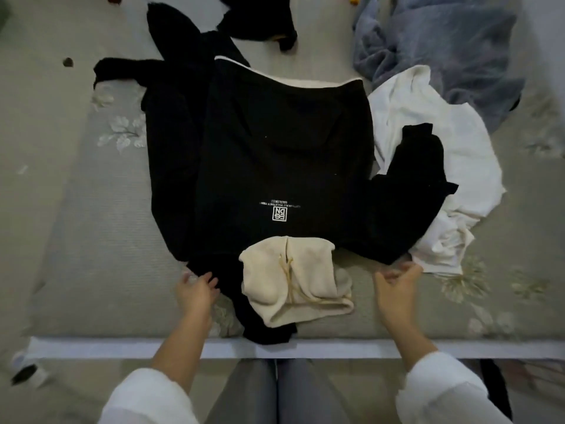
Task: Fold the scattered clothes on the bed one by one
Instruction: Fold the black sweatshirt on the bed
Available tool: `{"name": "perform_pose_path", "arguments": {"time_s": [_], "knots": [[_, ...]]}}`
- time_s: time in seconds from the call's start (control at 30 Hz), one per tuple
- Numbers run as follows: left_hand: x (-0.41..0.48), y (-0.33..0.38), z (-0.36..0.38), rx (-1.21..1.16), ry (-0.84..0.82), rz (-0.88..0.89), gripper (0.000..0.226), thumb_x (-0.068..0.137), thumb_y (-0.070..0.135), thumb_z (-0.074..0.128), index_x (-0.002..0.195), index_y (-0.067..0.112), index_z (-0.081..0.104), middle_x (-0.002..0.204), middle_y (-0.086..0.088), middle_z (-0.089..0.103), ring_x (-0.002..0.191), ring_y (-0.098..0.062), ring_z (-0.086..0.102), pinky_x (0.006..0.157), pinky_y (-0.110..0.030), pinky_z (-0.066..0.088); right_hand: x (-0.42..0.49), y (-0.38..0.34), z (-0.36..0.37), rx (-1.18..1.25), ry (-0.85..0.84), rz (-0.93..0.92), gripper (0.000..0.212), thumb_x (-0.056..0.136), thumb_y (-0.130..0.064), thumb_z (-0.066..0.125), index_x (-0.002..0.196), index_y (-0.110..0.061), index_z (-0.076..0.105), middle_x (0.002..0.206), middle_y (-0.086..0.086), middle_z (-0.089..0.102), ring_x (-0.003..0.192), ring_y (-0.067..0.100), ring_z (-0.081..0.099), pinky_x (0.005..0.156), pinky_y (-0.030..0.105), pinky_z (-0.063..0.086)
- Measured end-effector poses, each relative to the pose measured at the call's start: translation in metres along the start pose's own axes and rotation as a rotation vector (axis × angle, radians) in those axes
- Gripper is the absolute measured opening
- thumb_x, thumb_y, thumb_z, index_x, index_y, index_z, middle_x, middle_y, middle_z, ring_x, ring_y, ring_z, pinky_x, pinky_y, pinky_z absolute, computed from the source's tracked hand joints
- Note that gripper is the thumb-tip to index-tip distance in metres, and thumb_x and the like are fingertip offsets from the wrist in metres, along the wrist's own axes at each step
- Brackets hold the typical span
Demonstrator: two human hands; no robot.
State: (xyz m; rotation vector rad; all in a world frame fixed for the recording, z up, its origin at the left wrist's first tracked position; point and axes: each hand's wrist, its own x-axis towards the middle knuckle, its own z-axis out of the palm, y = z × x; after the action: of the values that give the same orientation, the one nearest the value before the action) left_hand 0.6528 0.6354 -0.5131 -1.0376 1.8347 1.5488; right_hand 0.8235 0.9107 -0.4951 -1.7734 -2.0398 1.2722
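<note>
Fingers on my left hand [197, 290] lie loosely spread, tips resting on the near edge of the black hoodie [275, 154], gripping nothing. My right hand [397, 281] has its fingers curled just beside the hoodie's bent sleeve [406, 194]; I cannot tell whether they pinch cloth. On my feed the hoodie lies flat on the bed [91, 240], its cream hood [293, 286] bunched between both hands. A crumpled white garment [434, 142] sits partly beneath that sleeve, a blue-grey blanket [443, 47] beyond it. Another black garment [260, 22] lies farther up.
</note>
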Motion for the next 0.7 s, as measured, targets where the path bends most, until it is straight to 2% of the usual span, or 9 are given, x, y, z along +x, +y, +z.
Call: {"name": "perform_pose_path", "arguments": {"time_s": [0.1,0.23,0.27,0.33,0.4,0.5,0.6,0.63,0.7], "knots": [[-0.006,-0.023,0.012,0.055,-0.144,-0.066,0.046,0.096,-0.010,0.030,0.141,-0.002,0.038,0.141,-0.019,0.047,0.130,-0.035,0.046,0.103,-0.041,0.038,-0.004,0.032,0.015,-0.192,-0.231,0.109,0.029,0.089,-0.003,0.056,0.116,-0.008,0.047,0.107,0.010,0.059,0.102,0.032,0.056,0.081,0.034,0.041],[-0.013,-0.036,0.022,0.368,-0.307,0.087,0.051,0.081,-0.019,0.038,0.111,0.014,0.064,0.103,0.004,0.066,0.101,-0.015,0.059,0.076,-0.028,0.047,-0.005,0.045,0.038,-0.475,-0.528,-0.091,0.068,0.084,-0.004,0.057,0.146,-0.016,0.032,0.150,0.013,0.032,0.137,0.032,0.031,0.109,0.040,0.030],[-0.014,-0.039,0.022,0.512,-0.350,0.177,0.042,0.079,-0.016,0.046,0.096,0.017,0.066,0.091,0.010,0.065,0.094,-0.011,0.059,0.072,-0.029,0.046,-0.004,0.046,0.043,-0.672,-0.586,-0.180,0.074,0.084,-0.008,0.057,0.149,-0.021,0.025,0.157,0.009,0.017,0.144,0.030,0.016,0.114,0.043,0.022],[-0.013,-0.046,0.022,0.895,-0.362,0.374,0.009,0.080,0.003,0.067,0.083,0.012,0.067,0.097,0.009,0.054,0.102,-0.016,0.050,0.083,-0.033,0.041,-0.001,0.046,0.051,-1.079,-0.654,-0.400,0.073,0.086,-0.017,0.054,0.150,-0.023,0.019,0.161,0.004,-0.004,0.147,0.027,-0.011,0.116,0.050,0.007],[-0.008,-0.047,0.021,1.261,-0.304,0.554,0.023,0.083,0.031,0.071,0.089,0.009,0.071,0.111,0.004,0.043,0.112,-0.023,0.035,0.095,-0.033,0.033,0.001,0.043,0.055,-1.233,-0.709,-0.542,0.058,0.091,-0.025,0.049,0.146,-0.023,0.030,0.161,0.003,0.003,0.148,0.025,-0.011,0.115,0.053,0.003],[-0.017,-0.032,0.020,1.157,-0.510,0.646,0.028,0.089,0.040,0.063,0.077,0.014,0.067,0.101,0.011,0.052,0.105,-0.013,0.045,0.089,-0.035,0.040,0.001,0.029,0.047,-0.814,-0.764,-0.344,0.031,0.096,-0.027,0.046,0.124,-0.019,0.053,0.134,0.006,0.052,0.133,0.027,0.040,0.111,0.046,0.025],[-0.030,-0.015,0.017,0.942,-0.754,0.342,0.045,0.090,0.038,0.062,0.054,0.016,0.047,0.050,0.009,0.049,0.049,-0.007,0.046,0.050,-0.026,0.037,-0.001,0.016,0.019,-0.228,-0.679,-0.080,0.022,0.097,-0.024,0.050,0.116,-0.019,0.060,0.114,0.002,0.066,0.104,0.018,0.062,0.090,0.036,0.049],[-0.035,-0.010,0.015,0.901,-0.780,0.238,0.043,0.090,0.041,0.062,0.057,0.014,0.052,0.051,0.008,0.055,0.049,-0.008,0.053,0.049,-0.024,0.040,-0.002,0.014,0.008,-0.117,-0.707,0.016,0.019,0.096,-0.023,0.053,0.112,-0.021,0.063,0.111,0.001,0.069,0.098,0.014,0.066,0.083,0.030,0.053],[-0.040,-0.001,0.010,0.857,-0.810,-0.002,0.032,0.087,0.045,0.064,0.089,0.014,0.069,0.081,0.001,0.074,0.077,-0.017,0.071,0.062,-0.026,0.054,-0.006,0.014,-0.012,-0.019,-0.872,0.264,0.018,0.093,-0.021,0.058,0.109,-0.022,0.065,0.102,0.001,0.074,0.091,0.014,0.070,0.071,0.027,0.056]]}}
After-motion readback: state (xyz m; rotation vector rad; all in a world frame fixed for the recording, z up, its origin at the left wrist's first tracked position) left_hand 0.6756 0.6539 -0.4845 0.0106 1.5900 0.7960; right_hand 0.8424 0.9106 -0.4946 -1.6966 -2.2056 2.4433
